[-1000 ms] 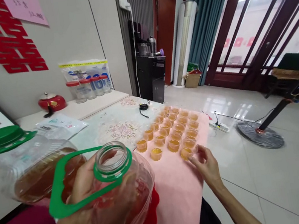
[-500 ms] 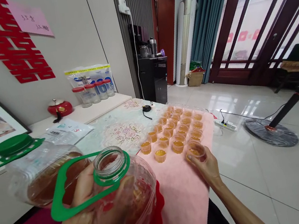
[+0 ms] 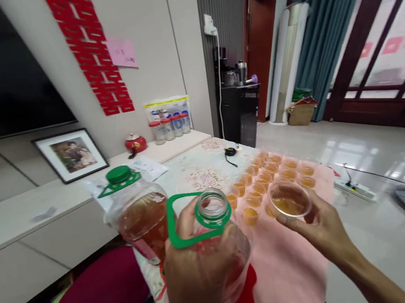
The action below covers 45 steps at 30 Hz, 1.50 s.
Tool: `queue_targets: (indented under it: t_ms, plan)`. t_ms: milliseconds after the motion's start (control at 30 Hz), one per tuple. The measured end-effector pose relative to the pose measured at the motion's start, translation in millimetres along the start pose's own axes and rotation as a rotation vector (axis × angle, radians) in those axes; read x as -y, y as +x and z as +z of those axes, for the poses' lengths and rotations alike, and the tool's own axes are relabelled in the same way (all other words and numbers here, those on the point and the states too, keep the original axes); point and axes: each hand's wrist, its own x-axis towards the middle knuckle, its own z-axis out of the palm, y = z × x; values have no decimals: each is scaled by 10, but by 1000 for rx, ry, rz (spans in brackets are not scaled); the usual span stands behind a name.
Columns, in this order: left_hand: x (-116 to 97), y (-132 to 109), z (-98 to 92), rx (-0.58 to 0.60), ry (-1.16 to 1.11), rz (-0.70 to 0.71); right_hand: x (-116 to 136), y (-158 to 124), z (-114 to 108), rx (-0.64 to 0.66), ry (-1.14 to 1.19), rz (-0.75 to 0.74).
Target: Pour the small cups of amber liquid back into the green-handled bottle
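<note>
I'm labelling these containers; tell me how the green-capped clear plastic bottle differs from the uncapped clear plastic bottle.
The green-capped clear plastic bottle has its mouth covered, while the uncapped clear plastic bottle has an open mouth. The left grip holds the uncapped clear plastic bottle; the green-capped clear plastic bottle is not held. Both have green plastic around the neck.

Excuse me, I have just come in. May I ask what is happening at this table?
A person's left hand grips a clear, uncapped bottle with a green handle. The right hand holds a small clear cup with amber liquid in it, above a pink sheet. More cups of amber liquid stand in rows on that sheet. A second bottle, green-capped and holding brownish liquid, is beside the left hand.
</note>
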Motion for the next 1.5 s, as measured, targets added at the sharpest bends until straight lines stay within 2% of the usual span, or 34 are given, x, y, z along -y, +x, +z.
queue_targets:
  t_ms: [133,233,400,533,800,1133,1500]
  plan:
    - [3,-15,25,31,-15,-74,485,432,130,126,-119,-315]
    - [20,-17,22,51,-53,-97,801,650,238,192,-155,-469]
    - [-8,-13,19,55,-125,-115,1090,842,332,288,-282,-697]
    - [-25,-9,39,48,-128,-87,1173,928,342,345,-341,-804]
    - [-41,-25,34,36,-112,-142,1315,997,358,359,-433,-1013]
    - [-72,17,27,37,-69,-180,1419,1012,382,371,-457,-1083]
    - [-37,8,46,52,-53,-135,1457,1030,374,367,-543,-1167]
